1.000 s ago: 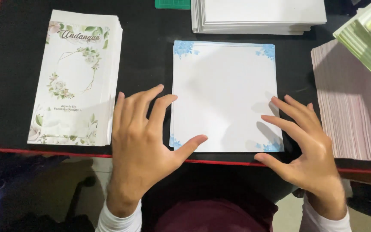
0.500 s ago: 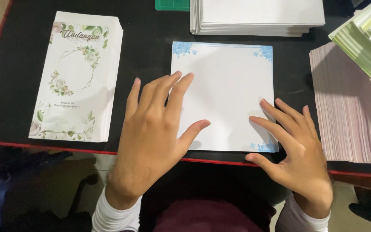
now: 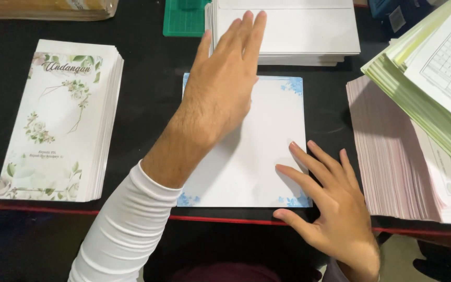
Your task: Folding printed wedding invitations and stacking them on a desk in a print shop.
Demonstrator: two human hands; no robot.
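The white card with blue flower corners [image 3: 259, 156] lies flat on the black table [image 3: 147, 104], near the table's front edge with the red trim; all places below are given from this card.

The left hand [image 3: 223, 83] is stretched over the far left part of the card, flat and open, fingers straight and close together; the fingertips reach onto the stack of plain white sheets [image 3: 298, 31] which lies just behind the card; I cannot tell if the palm touches the card. The left arm wears a white sleeve [image 3: 126, 230] and crosses the near left corner of the card.

The right hand [image 3: 330, 209] is open with fingers spread; its fingertips rest on the near right part of the card, and the thumb points to the table edge.

Left of the card, apart from it, is a stack of white invitations with green leaves [image 3: 58, 120]; right of the card is a pink paper pile [image 3: 387, 151], with green and white forms [image 3: 434, 83] lying over it; behind the card, to the left, stands a green object [image 3: 184, 18].
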